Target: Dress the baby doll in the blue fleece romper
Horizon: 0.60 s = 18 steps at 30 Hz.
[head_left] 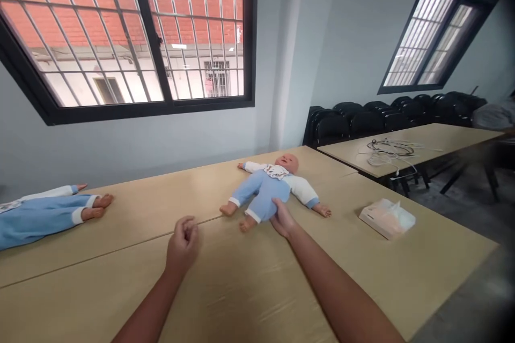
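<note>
A baby doll (267,190) in a white top and light blue trousers lies face up on the wooden table (241,289), its head towards the wall and its arms spread. My right hand (284,218) grips the doll at the hip and thigh, thumb on top and the other fingers partly hidden beneath. To the left of the doll's feet, my left hand (184,238) hovers over or rests on the table with its fingers curled in; whether anything is inside them cannot be made out.
A second doll (44,214) in blue trousers lies at the far left, partly out of frame. A tissue box (386,218) stands to the right. Behind are a table with tangled cables (390,153) and stacked black chairs (362,118).
</note>
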Each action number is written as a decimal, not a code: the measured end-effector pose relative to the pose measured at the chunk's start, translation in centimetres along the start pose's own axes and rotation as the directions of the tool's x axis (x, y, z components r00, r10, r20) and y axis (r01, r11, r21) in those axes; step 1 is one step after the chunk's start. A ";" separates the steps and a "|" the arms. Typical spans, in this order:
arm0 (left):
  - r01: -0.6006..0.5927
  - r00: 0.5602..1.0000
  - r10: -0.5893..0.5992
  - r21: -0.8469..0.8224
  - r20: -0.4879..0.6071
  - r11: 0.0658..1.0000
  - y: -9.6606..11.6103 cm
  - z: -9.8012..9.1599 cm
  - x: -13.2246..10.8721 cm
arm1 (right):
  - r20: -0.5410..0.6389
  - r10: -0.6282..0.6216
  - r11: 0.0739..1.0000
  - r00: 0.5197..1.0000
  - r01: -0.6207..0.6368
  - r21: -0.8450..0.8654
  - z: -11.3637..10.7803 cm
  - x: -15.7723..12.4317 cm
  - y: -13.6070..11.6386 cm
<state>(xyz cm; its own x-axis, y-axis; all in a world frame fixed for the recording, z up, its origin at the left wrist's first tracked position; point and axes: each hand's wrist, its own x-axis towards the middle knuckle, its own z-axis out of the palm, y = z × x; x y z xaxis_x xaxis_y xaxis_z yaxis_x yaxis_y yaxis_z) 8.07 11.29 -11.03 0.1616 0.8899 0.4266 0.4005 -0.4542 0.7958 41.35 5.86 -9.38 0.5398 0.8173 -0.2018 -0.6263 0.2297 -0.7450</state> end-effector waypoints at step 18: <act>-0.454 0.835 0.328 0.218 0.442 0.864 8.1 -9.0 -3.1 | 0.269 0.088 0.919 0.959 0.026 -0.393 4.7 -26.2 15.3</act>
<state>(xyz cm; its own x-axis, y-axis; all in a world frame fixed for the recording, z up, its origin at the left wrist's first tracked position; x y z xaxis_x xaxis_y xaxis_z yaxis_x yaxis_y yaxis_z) 2.70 4.46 -2.10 0.6647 0.6128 0.4275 0.4687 -0.7875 0.4001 14.98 -9.56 -12.53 0.3109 0.9463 -0.0881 -0.3403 0.0243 -0.9400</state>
